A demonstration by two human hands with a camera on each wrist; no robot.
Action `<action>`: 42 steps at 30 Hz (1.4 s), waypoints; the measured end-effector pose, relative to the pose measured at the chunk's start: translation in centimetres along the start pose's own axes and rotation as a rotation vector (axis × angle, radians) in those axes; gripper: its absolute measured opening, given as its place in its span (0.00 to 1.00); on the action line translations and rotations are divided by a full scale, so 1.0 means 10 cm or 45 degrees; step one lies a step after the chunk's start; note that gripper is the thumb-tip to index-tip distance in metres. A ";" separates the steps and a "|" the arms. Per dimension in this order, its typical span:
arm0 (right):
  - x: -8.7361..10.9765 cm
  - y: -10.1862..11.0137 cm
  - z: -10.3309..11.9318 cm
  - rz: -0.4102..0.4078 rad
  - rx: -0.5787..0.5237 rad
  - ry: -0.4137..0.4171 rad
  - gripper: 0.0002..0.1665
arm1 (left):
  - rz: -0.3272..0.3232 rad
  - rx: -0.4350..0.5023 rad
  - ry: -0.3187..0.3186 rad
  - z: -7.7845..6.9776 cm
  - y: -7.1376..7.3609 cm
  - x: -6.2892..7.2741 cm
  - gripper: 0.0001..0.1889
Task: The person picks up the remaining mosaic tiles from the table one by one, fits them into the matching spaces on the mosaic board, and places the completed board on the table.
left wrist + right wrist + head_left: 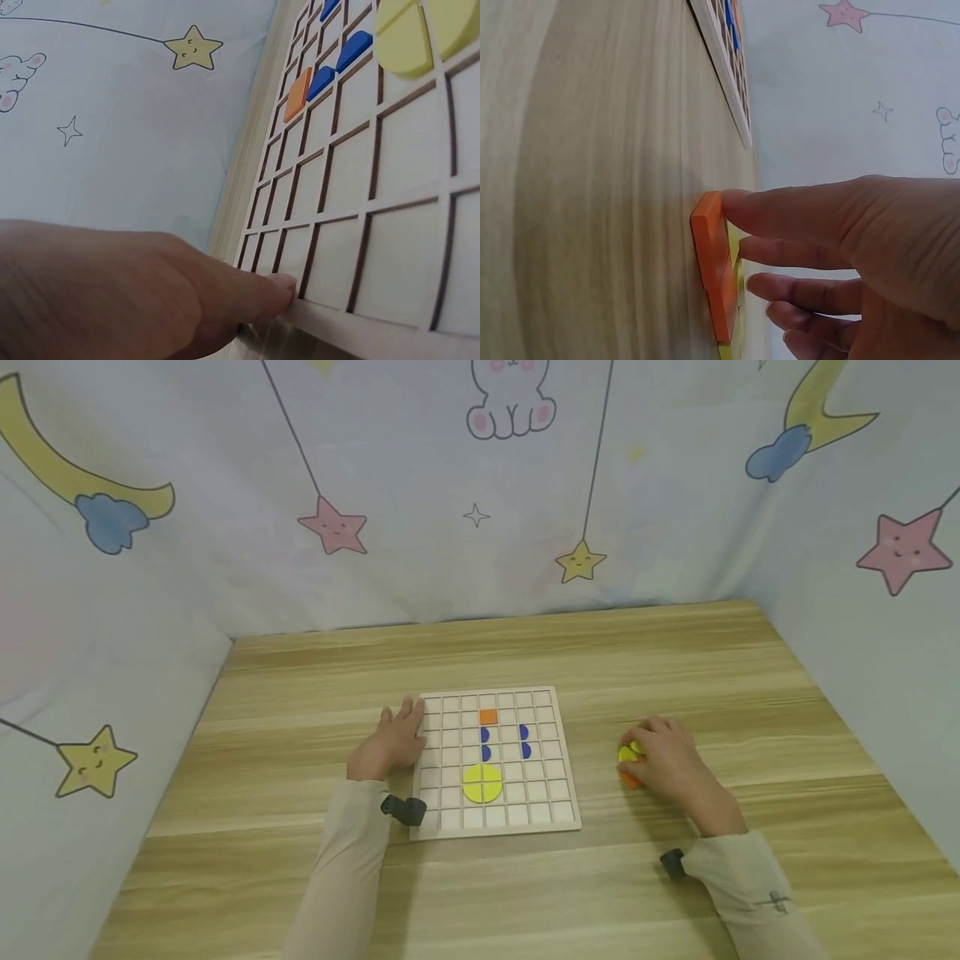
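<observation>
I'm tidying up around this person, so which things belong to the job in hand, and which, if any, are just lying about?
Seemingly the job:
grid board
orange square, blue pieces and yellow quarters on it
loose orange pieces and loose yellow pieces by the right hand

Just surroundings, nothing stray:
table
patterned cloth

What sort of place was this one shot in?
Probably a small tabletop recording booth, perhaps child-themed: cartoon-printed cloth encloses three sides of a wood-grain table, and a gridded board with colored pieces lies on it.
</observation>
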State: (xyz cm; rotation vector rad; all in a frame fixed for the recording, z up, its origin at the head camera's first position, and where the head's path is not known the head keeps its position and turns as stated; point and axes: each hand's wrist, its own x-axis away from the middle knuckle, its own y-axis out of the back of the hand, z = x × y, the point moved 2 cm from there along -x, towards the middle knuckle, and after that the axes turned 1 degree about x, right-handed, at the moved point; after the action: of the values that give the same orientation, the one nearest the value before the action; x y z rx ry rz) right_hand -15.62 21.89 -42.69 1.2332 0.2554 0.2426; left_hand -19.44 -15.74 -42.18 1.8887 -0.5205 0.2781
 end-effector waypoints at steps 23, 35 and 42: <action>-0.19 -0.04 0.24 -0.058 0.002 0.061 0.19 | 0.016 0.014 0.029 -0.03 0.02 0.01 0.34; -0.30 -0.17 0.68 -0.023 -0.029 0.124 0.19 | 0.021 0.003 0.036 -0.06 0.02 0.03 0.34; -0.33 -0.25 0.83 0.039 -0.010 0.123 0.20 | 0.027 0.014 0.021 -0.06 0.02 0.03 0.34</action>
State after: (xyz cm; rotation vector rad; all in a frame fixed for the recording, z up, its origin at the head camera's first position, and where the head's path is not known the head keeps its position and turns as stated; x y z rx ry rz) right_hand -15.97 12.63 -42.29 1.2198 0.3192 0.3299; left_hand -19.25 -15.30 -41.69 1.8912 -0.5295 0.3109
